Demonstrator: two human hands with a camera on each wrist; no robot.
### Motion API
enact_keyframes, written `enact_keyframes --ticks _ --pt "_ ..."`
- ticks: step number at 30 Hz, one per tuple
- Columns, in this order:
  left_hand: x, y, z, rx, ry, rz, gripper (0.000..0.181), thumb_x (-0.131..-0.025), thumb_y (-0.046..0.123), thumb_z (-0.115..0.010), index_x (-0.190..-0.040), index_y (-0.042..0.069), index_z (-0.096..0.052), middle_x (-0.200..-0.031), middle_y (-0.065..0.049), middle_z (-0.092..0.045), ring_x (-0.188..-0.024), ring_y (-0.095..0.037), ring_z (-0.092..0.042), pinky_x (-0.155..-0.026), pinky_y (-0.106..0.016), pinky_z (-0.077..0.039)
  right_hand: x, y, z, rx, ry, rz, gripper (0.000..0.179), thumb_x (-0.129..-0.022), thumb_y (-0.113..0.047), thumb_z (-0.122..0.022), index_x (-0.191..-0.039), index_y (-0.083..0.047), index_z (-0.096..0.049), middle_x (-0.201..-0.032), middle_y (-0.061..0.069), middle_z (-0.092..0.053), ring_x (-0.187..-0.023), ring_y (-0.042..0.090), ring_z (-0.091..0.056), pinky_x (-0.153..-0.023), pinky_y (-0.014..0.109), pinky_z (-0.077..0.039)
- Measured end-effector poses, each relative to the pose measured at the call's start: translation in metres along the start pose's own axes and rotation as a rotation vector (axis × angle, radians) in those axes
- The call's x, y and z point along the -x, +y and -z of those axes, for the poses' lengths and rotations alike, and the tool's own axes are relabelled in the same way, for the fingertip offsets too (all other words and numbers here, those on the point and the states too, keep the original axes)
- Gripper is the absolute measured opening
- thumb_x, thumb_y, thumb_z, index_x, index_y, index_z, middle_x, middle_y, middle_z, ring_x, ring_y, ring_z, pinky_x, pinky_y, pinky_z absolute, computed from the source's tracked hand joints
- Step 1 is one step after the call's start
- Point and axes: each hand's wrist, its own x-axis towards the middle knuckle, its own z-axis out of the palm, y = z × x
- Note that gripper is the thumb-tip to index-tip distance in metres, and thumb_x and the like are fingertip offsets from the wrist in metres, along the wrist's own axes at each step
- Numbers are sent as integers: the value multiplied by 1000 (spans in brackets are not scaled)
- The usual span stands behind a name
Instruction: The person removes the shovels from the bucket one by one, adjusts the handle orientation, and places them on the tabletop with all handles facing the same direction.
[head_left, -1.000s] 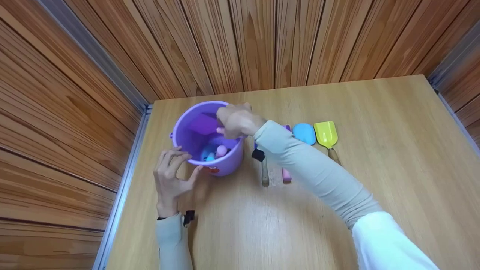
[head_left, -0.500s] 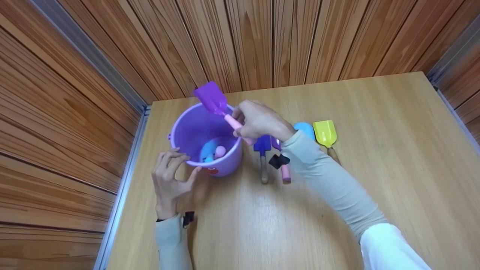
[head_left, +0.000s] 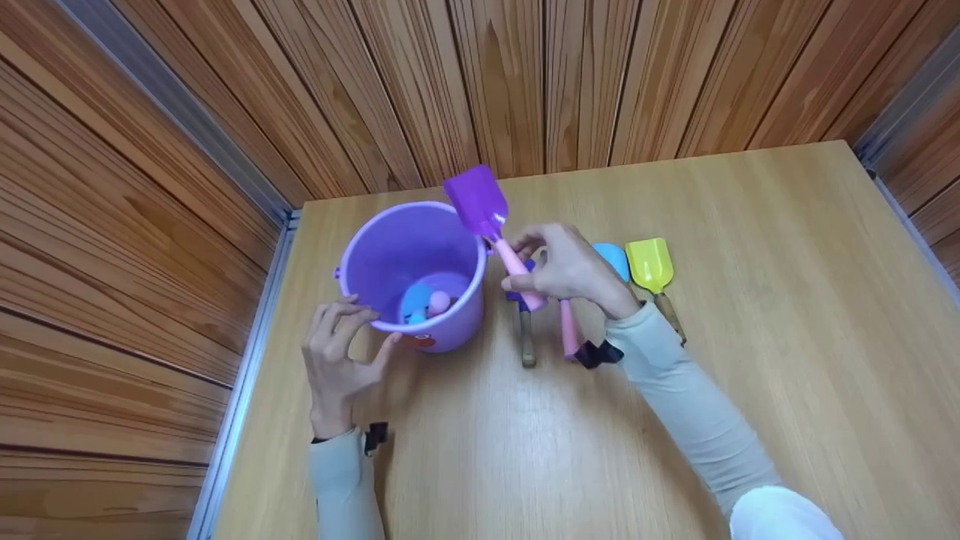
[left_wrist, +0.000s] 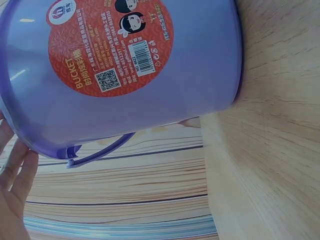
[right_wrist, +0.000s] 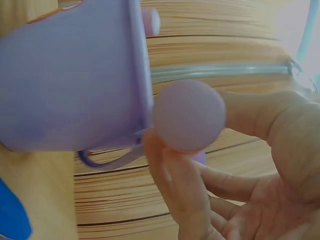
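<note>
Over the desk (head_left: 787, 300), work looks partway: right fingers (right_wrist: 180, 185) pinch one scoop (head_left: 487, 221) outside the bucket (head_left: 457, 322), tools (head_left: 649, 262) beside them, toys (head_left: 415, 300) inside beyond spread left fingers (left_wrist: 24, 175).

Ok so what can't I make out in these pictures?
Shovel in the right hand: right wrist view, blade mostly hidden behind handle and hand.
Pink-handled toy on the table: head view, top covered by that hand.
Toys in the bucket: head view, lower parts behind its near wall.
Sticker: left wrist view, cut off by the top edge.
</note>
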Motion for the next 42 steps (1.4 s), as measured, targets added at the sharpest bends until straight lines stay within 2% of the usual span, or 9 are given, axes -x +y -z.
enact_keyframes --ticks 5,9,16,23,27,33,37,42 --pt "0 0 -2 12 -7 9 52 -88 54 -81 -97 3 -80 -100 -13 -76 -104 -37 -70 -104 -26 -52 9 34 -6 -116 81 16 54 -83 -19 -92 -129 -2 -69 -117 14 -71 -89 27 -71 -68 32 -64" --pt "1 0 -2 20 3 15 52 -88 54 -81 -97 2 -81 -100 -13 -76 -104 -37 -69 -105 -25 -51 16 58 -11 -146 141 32 57 -81 -19 -93 -129 1 -69 -120 17 -71 -93 28 -70 -74 30 -63" --pt "1 0 -3 15 -2 15 51 -89 54 -79 -97 4 -81 -100 -13 -76 -104 -37 -69 -104 -24 -51 29 85 -13 -176 147 -15 56 -82 -19 -92 -128 2 -67 -121 20 -69 -91 30 -67 -70 26 -59" --pt "2 -1 -2 5 7 11 51 -88 53 -80 -96 3 -80 -98 -13 -76 -104 -37 -70 -105 -23 -51 40 97 -8 -215 139 -72 58 -84 -18 -91 -129 5 -63 -119 21 -67 -83 21 -70 -67 26 -61" --pt "2 -1 -1 -5 8 5 52 -89 55 -79 -95 3 -80 -97 -13 -76 -103 -38 -70 -105 -23 -51 42 101 -1 -190 153 -94 59 -86 -21 -91 -132 4 -63 -122 21 -66 -88 25 -70 -70 26 -61" --pt "1 1 0 16 -1 18 52 -89 55 -79 -97 3 -81 -99 -13 -77 -103 -37 -69 -105 -23 -50 51 107 12 -149 159 -158 61 -89 -26 -88 -139 -2 -63 -128 18 -65 -91 23 -69 -72 25 -61" --pt "1 1 1 14 -8 24 52 -89 55 -79 -97 4 -81 -99 -13 -77 -103 -37 -69 -105 -24 -50 57 111 22 -142 164 -176 61 -90 -25 -87 -141 -3 -63 -130 18 -65 -93 25 -68 -72 26 -61" --pt "0 1 1 12 -4 15 52 -89 54 -79 -97 4 -81 -99 -13 -76 -103 -37 -69 -105 -23 -50 64 115 36 -147 170 -241 64 -92 -27 -86 -146 -6 -61 -134 18 -64 -98 25 -70 -73 27 -62"
